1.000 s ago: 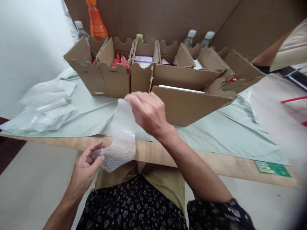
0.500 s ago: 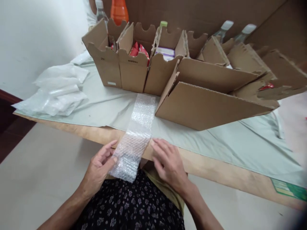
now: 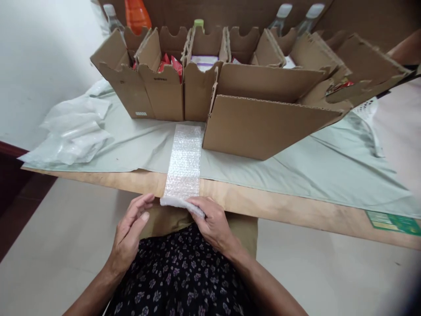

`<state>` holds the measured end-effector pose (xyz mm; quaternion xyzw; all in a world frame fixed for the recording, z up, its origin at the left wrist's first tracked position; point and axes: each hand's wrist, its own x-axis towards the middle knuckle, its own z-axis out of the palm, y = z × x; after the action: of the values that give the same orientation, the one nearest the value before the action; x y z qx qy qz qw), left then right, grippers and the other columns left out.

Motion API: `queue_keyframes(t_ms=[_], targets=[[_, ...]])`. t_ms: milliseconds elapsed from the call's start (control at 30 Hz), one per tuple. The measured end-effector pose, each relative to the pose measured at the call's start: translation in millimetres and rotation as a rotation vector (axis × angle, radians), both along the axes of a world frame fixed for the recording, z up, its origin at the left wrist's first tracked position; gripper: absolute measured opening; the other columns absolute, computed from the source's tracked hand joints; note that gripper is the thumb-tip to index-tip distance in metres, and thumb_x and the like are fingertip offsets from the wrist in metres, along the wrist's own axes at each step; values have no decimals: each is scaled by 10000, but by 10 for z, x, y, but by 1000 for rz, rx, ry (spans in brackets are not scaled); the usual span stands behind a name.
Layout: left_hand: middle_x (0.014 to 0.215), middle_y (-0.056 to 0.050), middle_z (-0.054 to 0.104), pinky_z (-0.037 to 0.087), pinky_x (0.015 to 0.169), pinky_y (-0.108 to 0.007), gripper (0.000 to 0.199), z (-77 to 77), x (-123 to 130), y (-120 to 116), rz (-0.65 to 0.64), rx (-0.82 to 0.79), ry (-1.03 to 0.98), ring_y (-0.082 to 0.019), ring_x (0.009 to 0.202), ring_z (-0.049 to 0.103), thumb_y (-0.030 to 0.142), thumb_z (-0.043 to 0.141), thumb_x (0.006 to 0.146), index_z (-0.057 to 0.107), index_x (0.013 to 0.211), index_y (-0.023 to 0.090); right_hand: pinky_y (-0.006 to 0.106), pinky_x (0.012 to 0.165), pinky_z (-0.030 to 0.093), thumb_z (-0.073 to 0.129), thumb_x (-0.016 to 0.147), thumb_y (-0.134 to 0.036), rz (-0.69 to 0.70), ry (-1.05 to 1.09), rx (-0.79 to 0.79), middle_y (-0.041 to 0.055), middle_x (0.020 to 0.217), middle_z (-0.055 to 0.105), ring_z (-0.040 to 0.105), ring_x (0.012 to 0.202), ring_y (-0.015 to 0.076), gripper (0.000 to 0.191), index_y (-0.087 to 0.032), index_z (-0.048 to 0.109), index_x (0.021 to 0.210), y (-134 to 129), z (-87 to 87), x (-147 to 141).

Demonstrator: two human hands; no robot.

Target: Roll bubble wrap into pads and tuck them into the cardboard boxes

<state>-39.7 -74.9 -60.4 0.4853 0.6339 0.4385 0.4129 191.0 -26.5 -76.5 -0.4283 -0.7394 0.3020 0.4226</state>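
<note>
A strip of bubble wrap (image 3: 184,153) lies over the pale green cloth and across the wooden table edge, its near end folded up. My right hand (image 3: 212,221) pinches the right corner of that near end between thumb and fingers. Just left of the strip, my left hand (image 3: 131,226) is held apart from it, fingers spread from the thumb and nothing in it. The far end of the strip reaches close to the front of the cardboard boxes.
Several open cardboard boxes (image 3: 269,127) stand in a row, some holding red packets. Clear plastic bags (image 3: 74,127) lie at left. Bottles, one an orange bottle (image 3: 137,16), stand behind. Part of another person's arm (image 3: 406,48) shows at far right.
My left hand has let go of the bubble wrap and drawn left. My right hand has closed on its near corner, and the near end is now folded up. The view has shifted.
</note>
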Motion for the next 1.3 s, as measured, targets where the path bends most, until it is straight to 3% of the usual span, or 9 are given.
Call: queue_keyframes(t_ms=[100, 233, 400, 600, 700, 833, 1033, 1167, 1300], targets=[[1469, -119, 634, 474, 1185, -477, 528, 13, 100, 170, -44, 132, 241, -304, 1363, 599, 399, 638, 954, 586, 1453, 232, 305, 772, 596, 579, 1003, -251, -58, 36, -186, 33, 933, 792, 738, 812, 178, 190, -205, 745, 1085, 101, 80, -43], [1055, -69, 761, 588, 972, -395, 522, -9, 306, 505, -80, 197, 405, -223, 987, 728, 316, 611, 945, 566, 1449, 188, 331, 785, 618, 625, 966, -271, -155, 5, -242, 55, 1041, 789, 744, 841, 196, 332, -212, 671, 1289, 192, 64, -34], [897, -37, 713, 561, 936, -395, 522, -84, 355, 692, -95, 246, 594, -211, 885, 686, 245, 569, 945, 558, 1460, 157, 458, 965, 600, 669, 946, -200, -355, -147, 200, 126, 1267, 716, 693, 1162, 271, 497, -235, 557, 1429, 94, 40, 136], [781, -8, 669, 563, 852, -400, 470, -141, 310, 734, -126, 318, 748, -208, 760, 650, 228, 600, 941, 602, 1403, 148, 493, 1003, 559, 636, 962, -191, -92, -451, 318, 149, 1428, 661, 611, 1336, 320, 353, -203, 628, 1315, 34, -11, 104], [921, -60, 708, 586, 840, -398, 454, -94, 261, 708, -155, 402, 745, -231, 852, 686, 272, 628, 960, 594, 1395, 144, 469, 969, 545, 597, 996, -164, -83, -454, 339, 110, 1297, 749, 660, 1269, 302, 207, -189, 685, 1182, 113, -64, 60], [1397, -184, 625, 523, 1078, -497, 443, 18, 178, 552, -320, 583, 746, -331, 1304, 599, 336, 678, 965, 598, 1369, 173, 425, 925, 533, 592, 1020, -161, -89, -298, 307, 50, 1074, 809, 728, 1072, 237, 143, -199, 704, 1100, 157, -36, 63], [938, -41, 770, 563, 843, -349, 181, -20, 206, 521, -319, 600, 685, -202, 907, 698, 136, 614, 995, 681, 1154, 189, 370, 845, 543, 628, 1007, -180, -134, -190, 200, 45, 991, 793, 716, 916, 197, 140, -187, 699, 1127, 124, 49, 69], [981, -66, 775, 579, 798, -327, 227, -84, 247, 723, -246, 556, 647, -189, 840, 707, 179, 646, 978, 689, 1198, 145, 422, 936, 526, 624, 983, -152, -280, -300, 345, 112, 1201, 755, 687, 1105, 252, 253, -194, 672, 1228, 98, 76, 70], [1055, -103, 736, 596, 855, -357, 275, -108, 250, 863, -210, 505, 678, -221, 941, 712, 208, 639, 979, 684, 1236, 121, 465, 1030, 478, 642, 978, -181, -149, -457, 351, 98, 1303, 735, 630, 1255, 291, 233, -204, 690, 1204, 138, 30, 36]])
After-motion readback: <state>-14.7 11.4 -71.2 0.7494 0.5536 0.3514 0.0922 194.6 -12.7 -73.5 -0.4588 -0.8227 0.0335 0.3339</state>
